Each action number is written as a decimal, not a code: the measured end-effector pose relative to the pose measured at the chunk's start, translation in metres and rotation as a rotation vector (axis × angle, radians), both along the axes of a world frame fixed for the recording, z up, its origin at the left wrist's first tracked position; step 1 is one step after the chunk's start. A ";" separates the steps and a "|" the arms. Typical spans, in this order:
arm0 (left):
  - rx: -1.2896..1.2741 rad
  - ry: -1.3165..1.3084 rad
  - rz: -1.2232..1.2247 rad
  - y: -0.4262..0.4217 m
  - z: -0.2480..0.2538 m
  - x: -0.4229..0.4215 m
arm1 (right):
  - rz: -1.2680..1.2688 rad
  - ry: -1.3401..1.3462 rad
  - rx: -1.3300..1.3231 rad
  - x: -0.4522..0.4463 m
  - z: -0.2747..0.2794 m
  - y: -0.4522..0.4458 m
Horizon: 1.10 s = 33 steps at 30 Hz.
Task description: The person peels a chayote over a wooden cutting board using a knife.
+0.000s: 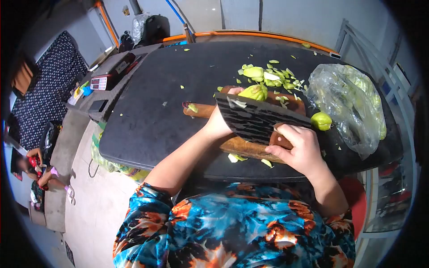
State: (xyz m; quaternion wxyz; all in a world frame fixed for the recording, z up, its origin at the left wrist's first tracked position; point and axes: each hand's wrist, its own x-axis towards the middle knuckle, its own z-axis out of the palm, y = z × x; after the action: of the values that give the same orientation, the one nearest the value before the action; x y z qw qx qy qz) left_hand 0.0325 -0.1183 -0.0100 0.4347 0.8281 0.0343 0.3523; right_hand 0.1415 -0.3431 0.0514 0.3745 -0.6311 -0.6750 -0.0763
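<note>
My right hand [298,145] is closed around the brown wooden handle [281,141] of a wide, dark cleaver [254,118]. The blade's flat side faces me, marked with black streaks and a pale scrap. Beyond the blade, my left hand [218,121] holds a green chayote [254,92]; most of its fingers are hidden by the cleaver. Beneath them lies a wooden cutting board [250,148], its handle pointing left. Another chayote [321,121] rests just right of the cleaver. Cut green pieces [272,77] are heaped behind the board, with slivers scattered around.
A clear plastic bag [346,102] with green produce sits on the right of the black table [152,107]. To the left, a digital scale [102,82] stands on a grey ledge. Another person [36,165] sits at far left.
</note>
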 end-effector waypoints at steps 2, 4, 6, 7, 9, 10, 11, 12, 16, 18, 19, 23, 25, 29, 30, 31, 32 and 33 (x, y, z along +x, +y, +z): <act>-0.010 0.009 -0.010 -0.001 0.001 -0.002 | 0.019 -0.005 0.006 0.001 -0.003 0.004; 0.058 0.015 0.016 0.004 -0.005 0.000 | 0.021 -0.031 0.003 0.003 -0.005 0.008; -0.031 0.016 -0.018 0.006 -0.007 0.001 | -0.004 -0.029 -0.002 0.000 -0.003 0.009; -0.072 0.014 -0.035 0.005 -0.006 0.001 | -0.017 -0.029 -0.001 0.000 -0.002 0.010; -0.038 -0.023 -0.039 0.004 -0.005 0.001 | -0.019 -0.022 0.001 -0.003 -0.002 0.010; 0.024 -0.041 -0.030 0.005 -0.006 0.001 | -0.021 -0.020 0.003 -0.003 -0.002 0.010; 0.085 -0.059 -0.021 0.006 -0.007 0.001 | -0.019 -0.039 -0.005 -0.003 0.000 0.010; 0.043 -0.045 -0.037 0.005 -0.005 0.000 | -0.018 -0.058 -0.013 -0.002 0.002 0.010; -0.005 0.000 -0.016 -0.007 0.008 -0.005 | 0.031 -0.049 -0.062 0.004 0.002 0.010; 0.081 0.018 0.053 -0.002 -0.001 -0.004 | 0.035 -0.016 -0.162 0.013 0.009 0.008; 0.058 0.026 0.053 -0.002 0.002 -0.006 | 0.036 0.001 -0.212 0.021 0.013 0.008; 0.071 0.021 -0.040 -0.019 0.014 -0.016 | -0.468 0.215 -0.073 0.164 -0.031 0.015; 0.198 0.031 0.107 -0.006 0.006 -0.013 | -0.359 0.500 -0.052 0.140 -0.008 0.005; 0.229 -0.097 0.175 0.003 0.007 -0.008 | -0.255 0.739 -0.085 0.095 -0.007 -0.001; 0.253 -0.096 0.164 0.002 0.010 -0.010 | -0.249 0.759 -0.071 0.089 -0.010 0.000; 0.278 -0.095 0.154 0.002 0.015 -0.013 | -0.209 0.786 -0.053 0.088 -0.013 0.002; 0.353 -0.038 0.096 0.005 0.019 -0.018 | -0.169 0.815 -0.039 0.087 -0.016 0.003; 0.507 0.094 0.060 0.008 0.025 -0.023 | -0.129 0.845 -0.027 0.086 -0.019 0.003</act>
State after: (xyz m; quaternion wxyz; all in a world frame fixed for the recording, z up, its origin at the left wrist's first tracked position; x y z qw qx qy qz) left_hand 0.0092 -0.1107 0.0152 0.2004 0.9248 -0.0106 0.3232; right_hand 0.2277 -0.3401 0.0324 0.6043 -0.6525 -0.4225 0.1746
